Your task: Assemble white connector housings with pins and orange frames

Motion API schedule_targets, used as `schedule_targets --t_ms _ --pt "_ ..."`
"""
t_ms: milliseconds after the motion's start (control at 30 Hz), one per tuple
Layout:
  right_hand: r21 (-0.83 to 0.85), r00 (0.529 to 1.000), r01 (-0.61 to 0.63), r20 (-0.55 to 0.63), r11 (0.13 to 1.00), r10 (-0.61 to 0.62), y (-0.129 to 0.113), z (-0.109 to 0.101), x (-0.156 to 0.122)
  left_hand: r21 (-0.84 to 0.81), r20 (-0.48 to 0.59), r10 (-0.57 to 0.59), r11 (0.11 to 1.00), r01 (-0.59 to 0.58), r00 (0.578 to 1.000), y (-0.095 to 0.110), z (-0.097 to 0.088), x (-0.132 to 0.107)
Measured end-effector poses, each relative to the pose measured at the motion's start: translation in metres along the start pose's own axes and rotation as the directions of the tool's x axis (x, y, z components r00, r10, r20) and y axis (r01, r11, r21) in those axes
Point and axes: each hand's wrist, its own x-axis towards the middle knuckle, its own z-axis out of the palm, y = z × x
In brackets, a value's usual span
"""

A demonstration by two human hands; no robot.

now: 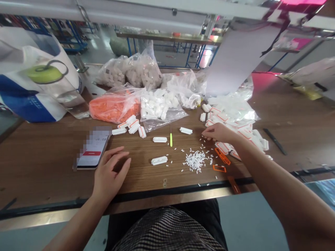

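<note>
Held the fingertips of the right hand [217, 131] close together, low over the brown wood-like table [146, 177], at one o'clock from the heap of tiny white plastic pegs [195, 160]. Could not tell whether gripped a peg or only air. Risked, by judgement, pinching two at once or losing one, because of such small, probably slippery pieces. With a too low wrist, could have swept the heap wider.

Rested the left hand [106, 177] well apart from the heap, toward nine o'clock, with fingers loosely curved and spread, and with nothing seen in them. Gave so no support to the oblong white plastic casing with dotted face [159, 160], lying between, also at nine o'clock. Under one-sided pressing, risked turning or sliding it.

Farther out, saw the slim neon-yellow screwdriver [171, 139] at ten o'clock, and at three o'clock the thin orange plastic frame [222, 156]. By pulling back the right forearm [261, 167] carelessly, could have disturbed the pile of white casings with orange lines [244, 133] at two o'clock. At six o'clock, noticed stray white pegs [208, 184] near the front edge; with one small brush, risked sending them to the floor.
</note>
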Motion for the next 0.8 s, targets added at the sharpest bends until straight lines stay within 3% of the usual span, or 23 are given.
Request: schedule_targets --t_ms 300,467,567,700,800 --pt "-0.111 0.986 0.129 -0.091 0.985 -0.139 -0.001 0.001 0.000 -0.011 -0.009 0.010 1.000 -0.010 1.000 0.000 0.001 0.001" --pt "-0.121 0.987 0.121 -0.091 0.985 -0.133 -0.002 0.003 -0.004 -0.036 0.000 0.026 0.999 -0.026 1.000 0.008 -0.003 0.000" --pt "-0.091 0.991 0.096 -0.080 0.991 -0.103 0.002 0.005 -0.003 -0.115 0.153 0.083 0.991 -0.065 0.985 0.024 -0.007 0.007" --pt "-0.065 0.992 0.054 -0.112 0.996 -0.061 0.001 0.007 -0.005 -0.205 0.451 0.159 0.976 -0.071 0.878 0.047 0.001 0.022" --pt "-0.015 0.984 0.021 -0.178 1.000 -0.024 -0.016 0.013 -0.018 -0.159 0.514 0.171 0.982 -0.102 0.841 0.053 0.016 0.027"
